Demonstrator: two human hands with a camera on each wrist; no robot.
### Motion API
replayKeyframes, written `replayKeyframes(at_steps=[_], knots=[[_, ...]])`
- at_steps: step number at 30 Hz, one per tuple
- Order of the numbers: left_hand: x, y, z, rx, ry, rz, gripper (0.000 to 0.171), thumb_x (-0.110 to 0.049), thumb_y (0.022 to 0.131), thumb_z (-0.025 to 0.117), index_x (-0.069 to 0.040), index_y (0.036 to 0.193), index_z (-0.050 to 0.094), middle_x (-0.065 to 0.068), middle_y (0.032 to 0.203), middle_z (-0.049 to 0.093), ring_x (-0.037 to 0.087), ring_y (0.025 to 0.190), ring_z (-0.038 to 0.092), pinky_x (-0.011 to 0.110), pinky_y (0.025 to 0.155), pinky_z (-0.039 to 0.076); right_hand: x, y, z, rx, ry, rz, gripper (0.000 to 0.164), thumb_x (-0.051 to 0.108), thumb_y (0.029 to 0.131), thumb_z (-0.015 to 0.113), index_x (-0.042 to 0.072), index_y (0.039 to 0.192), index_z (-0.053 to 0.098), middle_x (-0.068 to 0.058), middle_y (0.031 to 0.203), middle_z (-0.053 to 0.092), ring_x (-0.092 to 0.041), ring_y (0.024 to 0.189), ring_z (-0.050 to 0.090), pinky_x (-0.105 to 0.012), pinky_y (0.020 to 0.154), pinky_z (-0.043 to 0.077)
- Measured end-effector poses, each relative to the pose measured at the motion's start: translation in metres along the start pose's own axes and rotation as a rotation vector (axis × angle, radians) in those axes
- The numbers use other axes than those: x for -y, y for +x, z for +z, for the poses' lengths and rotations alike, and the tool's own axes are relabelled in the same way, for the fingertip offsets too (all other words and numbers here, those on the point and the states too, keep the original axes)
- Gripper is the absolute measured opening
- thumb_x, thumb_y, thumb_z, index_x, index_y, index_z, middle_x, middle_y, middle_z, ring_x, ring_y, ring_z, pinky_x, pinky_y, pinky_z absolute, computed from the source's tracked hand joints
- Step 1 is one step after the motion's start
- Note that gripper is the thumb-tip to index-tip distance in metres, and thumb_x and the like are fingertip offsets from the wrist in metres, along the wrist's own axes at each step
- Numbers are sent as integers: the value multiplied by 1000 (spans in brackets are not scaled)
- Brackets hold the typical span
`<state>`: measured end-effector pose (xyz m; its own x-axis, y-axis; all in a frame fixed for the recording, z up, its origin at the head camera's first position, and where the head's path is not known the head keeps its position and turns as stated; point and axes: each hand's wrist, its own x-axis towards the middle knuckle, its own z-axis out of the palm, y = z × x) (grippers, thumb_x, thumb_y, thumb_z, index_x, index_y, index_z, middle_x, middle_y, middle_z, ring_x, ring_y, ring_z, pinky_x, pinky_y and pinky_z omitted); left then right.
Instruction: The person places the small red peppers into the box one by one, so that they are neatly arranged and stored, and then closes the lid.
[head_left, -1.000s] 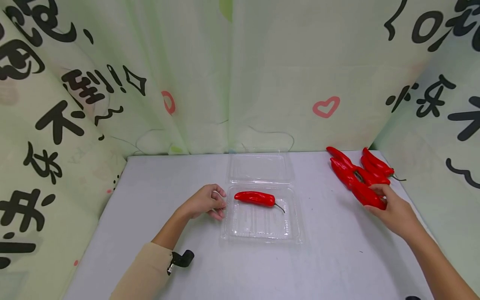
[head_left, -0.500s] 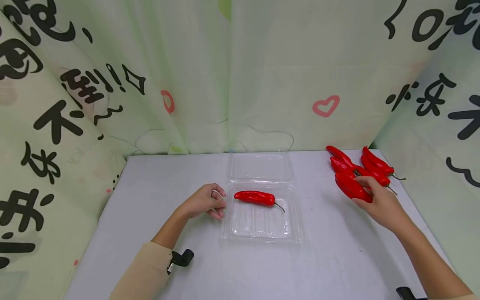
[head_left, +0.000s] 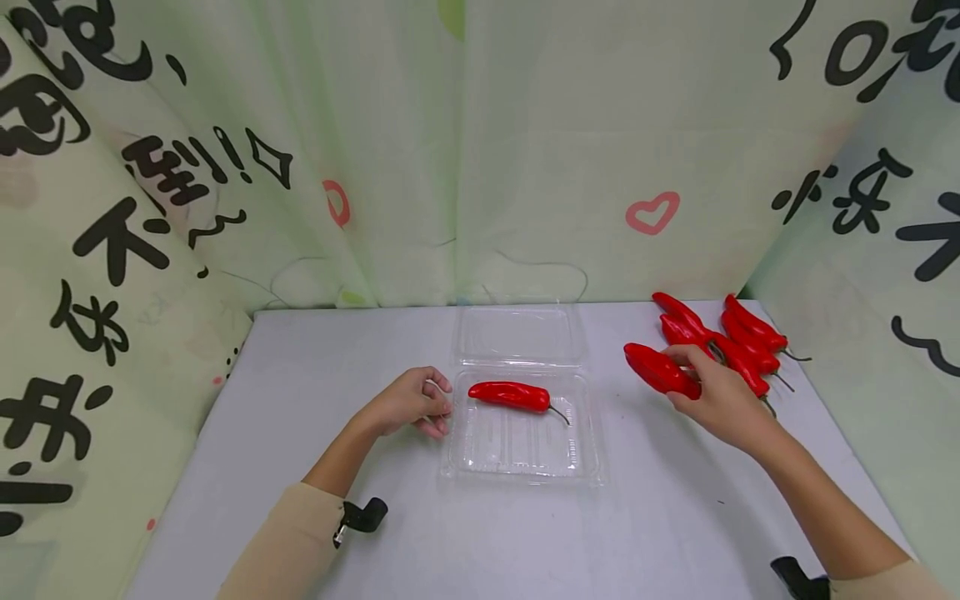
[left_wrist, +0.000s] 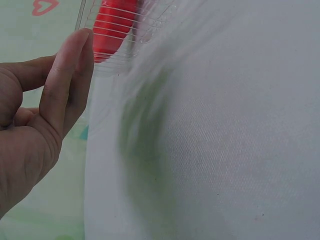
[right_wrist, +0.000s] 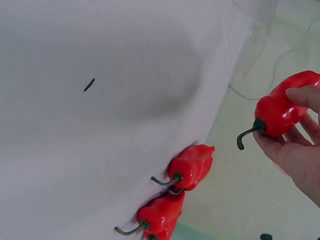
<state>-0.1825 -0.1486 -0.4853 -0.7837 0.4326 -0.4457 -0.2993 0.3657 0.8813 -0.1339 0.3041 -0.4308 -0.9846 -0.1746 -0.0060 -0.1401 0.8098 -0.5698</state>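
A person's right hand (head_left: 722, 402) pinches a red pepper (head_left: 658, 369) between thumb and fingers, lifted above the white table (head_left: 555, 542), the forearm slanting in from the lower right. The left hand (head_left: 412, 404), its fingers loosely extended, waits just beside the left edge of a clear box (head_left: 517, 446); whether the fingertips touch it cannot be told. A second pepper (head_left: 510, 396) lies inside the open box, while more peppers (head_left: 753, 327) cluster at the table's far right corner.

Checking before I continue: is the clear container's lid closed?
No, the lid is folded open behind the base, which holds one red pepper.
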Motion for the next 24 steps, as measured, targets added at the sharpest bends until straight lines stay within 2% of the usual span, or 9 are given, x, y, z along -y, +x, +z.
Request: replayKeyframes(at_steps=[13,24], knots=[[0,1,0,7,-10,-3,32,-1,94,67,4,121,49,15,89,65,24,65,72,38,63,64,39,19,14,76,9,-60,78,15,75,88,8,141,48,-22,130,60,-43,114,61,-49,75,64],[0,0,0,2,0,1,32,-1,94,66,5,121,48,15,88,64,23,64,71,37,62,64,65,35,28,156,3,-125,73,15,77,87,11,141,50,-14,130,62,-34,114,62,-43,81,64]])
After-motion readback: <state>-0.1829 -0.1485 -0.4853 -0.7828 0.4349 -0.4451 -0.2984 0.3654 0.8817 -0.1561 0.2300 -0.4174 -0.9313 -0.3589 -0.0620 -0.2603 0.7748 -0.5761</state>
